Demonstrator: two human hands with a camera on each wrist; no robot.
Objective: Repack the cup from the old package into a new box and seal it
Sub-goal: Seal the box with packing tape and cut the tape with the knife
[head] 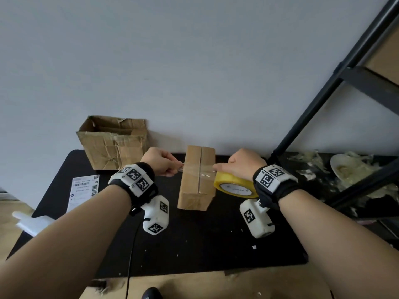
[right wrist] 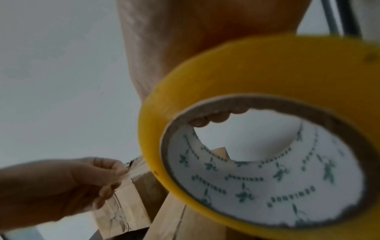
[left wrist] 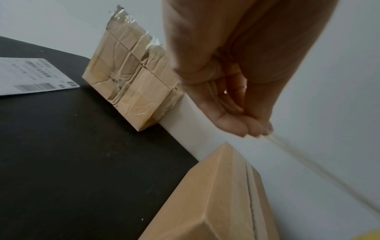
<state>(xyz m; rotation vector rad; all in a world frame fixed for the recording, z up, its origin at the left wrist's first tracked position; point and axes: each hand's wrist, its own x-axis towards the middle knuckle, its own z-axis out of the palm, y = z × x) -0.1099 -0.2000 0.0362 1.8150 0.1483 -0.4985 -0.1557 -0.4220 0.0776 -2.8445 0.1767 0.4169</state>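
Observation:
A closed brown new box (head: pixel 197 178) (left wrist: pixel 218 199) lies on the black table (head: pixel 194 244), its flaps meeting in a centre seam. A strip of clear tape (head: pixel 198 170) stretches across its top. My left hand (head: pixel 160 161) (left wrist: pixel 232 100) (right wrist: pixel 68 183) pinches the tape's free end left of the box. My right hand (head: pixel 241 165) grips the yellow tape roll (head: pixel 234 185) (right wrist: pixel 265 146) at the box's right edge, fingers (right wrist: pixel 216 117) hooked inside the core. The torn old package (head: pixel 113 142) (left wrist: pixel 131 78) stands open at the back left. The cup is not visible.
A shipping label (head: pixel 83 192) (left wrist: pixel 35 76) lies on the table's left part. A white object (head: pixel 32 222) lies at the left edge. A black shelf frame (head: pixel 336 83) rises at the right, with crumpled tape scraps (head: pixel 349 175) and a white dish beneath.

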